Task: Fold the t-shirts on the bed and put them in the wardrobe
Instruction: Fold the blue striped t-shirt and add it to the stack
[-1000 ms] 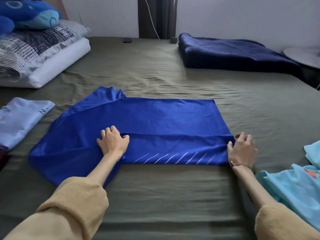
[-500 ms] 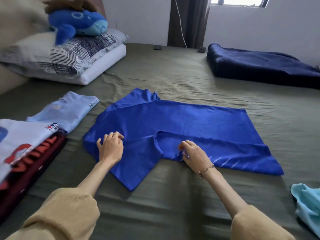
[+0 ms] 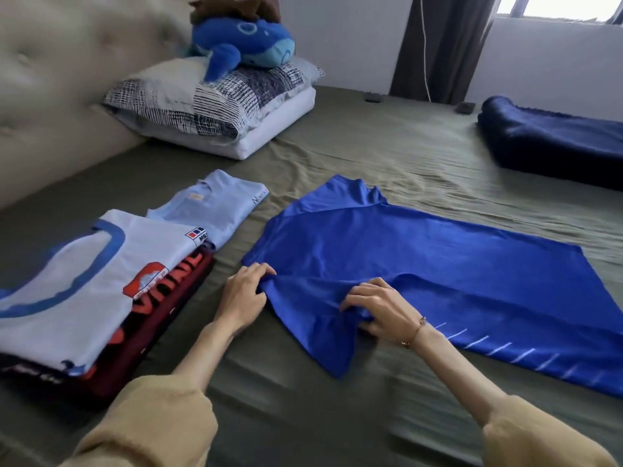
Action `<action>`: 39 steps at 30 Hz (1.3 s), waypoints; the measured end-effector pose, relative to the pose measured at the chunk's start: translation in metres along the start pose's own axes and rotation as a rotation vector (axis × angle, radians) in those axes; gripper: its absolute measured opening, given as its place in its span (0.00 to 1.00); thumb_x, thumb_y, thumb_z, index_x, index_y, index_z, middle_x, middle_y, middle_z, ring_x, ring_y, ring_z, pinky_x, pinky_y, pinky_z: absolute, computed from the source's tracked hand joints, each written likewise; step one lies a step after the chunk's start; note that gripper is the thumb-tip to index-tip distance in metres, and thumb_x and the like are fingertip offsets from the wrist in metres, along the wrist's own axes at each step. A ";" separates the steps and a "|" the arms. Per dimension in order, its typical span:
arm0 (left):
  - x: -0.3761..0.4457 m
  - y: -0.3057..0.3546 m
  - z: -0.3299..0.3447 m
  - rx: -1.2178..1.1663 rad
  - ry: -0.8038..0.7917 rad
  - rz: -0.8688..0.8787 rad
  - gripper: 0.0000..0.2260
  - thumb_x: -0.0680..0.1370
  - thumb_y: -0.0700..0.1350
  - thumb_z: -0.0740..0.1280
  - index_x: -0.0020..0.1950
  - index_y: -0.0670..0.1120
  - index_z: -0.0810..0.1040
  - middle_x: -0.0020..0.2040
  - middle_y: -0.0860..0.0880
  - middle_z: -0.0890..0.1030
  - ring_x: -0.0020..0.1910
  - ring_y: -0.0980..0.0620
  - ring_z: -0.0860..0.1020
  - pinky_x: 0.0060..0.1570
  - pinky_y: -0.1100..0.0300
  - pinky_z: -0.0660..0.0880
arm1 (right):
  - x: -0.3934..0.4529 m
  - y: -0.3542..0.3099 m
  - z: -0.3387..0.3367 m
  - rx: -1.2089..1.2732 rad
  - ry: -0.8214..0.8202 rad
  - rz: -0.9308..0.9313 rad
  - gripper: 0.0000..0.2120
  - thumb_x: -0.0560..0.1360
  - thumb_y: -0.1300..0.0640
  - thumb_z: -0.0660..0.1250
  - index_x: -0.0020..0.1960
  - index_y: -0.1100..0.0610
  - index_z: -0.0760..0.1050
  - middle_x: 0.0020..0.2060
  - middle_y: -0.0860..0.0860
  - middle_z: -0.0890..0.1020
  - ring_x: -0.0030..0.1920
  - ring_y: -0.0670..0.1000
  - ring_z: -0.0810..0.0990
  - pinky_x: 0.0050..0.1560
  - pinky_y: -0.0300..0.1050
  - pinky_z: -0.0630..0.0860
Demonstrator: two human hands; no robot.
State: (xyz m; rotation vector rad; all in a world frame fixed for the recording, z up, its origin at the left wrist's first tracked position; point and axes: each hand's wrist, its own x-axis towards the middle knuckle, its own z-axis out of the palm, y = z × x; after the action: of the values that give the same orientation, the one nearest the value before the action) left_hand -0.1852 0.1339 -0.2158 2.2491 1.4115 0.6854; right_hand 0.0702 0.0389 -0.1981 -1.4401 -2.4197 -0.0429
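Observation:
A royal blue t-shirt [image 3: 404,264] lies spread on the olive bed sheet [image 3: 387,156], its near long edge folded in. One sleeve sticks out toward me. My left hand [image 3: 244,294] pinches the cloth at the sleeve's shoulder seam. My right hand [image 3: 377,310] grips the bunched sleeve fabric near the armpit. To the left sits a stack of folded t-shirts [image 3: 91,291], a pale blue one on top of dark red and black ones. A folded light blue shirt [image 3: 215,207] lies just behind the stack.
Two pillows [image 3: 219,106] with a blue plush toy [image 3: 242,42] lie at the padded headboard, back left. A folded navy blanket [image 3: 553,143] sits at the back right. Two small dark objects rest at the bed's far edge by the curtain.
My right hand came left from the shirt's hem end to the sleeve. My left hand shifted to the shoulder seam. The view swung left, showing the folded stack.

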 end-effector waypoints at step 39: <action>0.015 -0.017 0.037 0.156 0.527 -0.223 0.12 0.76 0.49 0.51 0.40 0.48 0.71 0.40 0.48 0.77 0.44 0.45 0.72 0.47 0.51 0.66 | 0.119 0.061 0.019 0.205 -0.047 0.321 0.08 0.67 0.52 0.62 0.30 0.50 0.69 0.22 0.43 0.73 0.27 0.45 0.71 0.37 0.42 0.69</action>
State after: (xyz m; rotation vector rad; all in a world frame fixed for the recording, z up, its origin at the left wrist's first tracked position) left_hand -0.1701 0.1518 -0.2525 2.0585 1.9839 1.1833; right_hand 0.0661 0.1734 -0.1899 -1.7246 -2.1238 0.3059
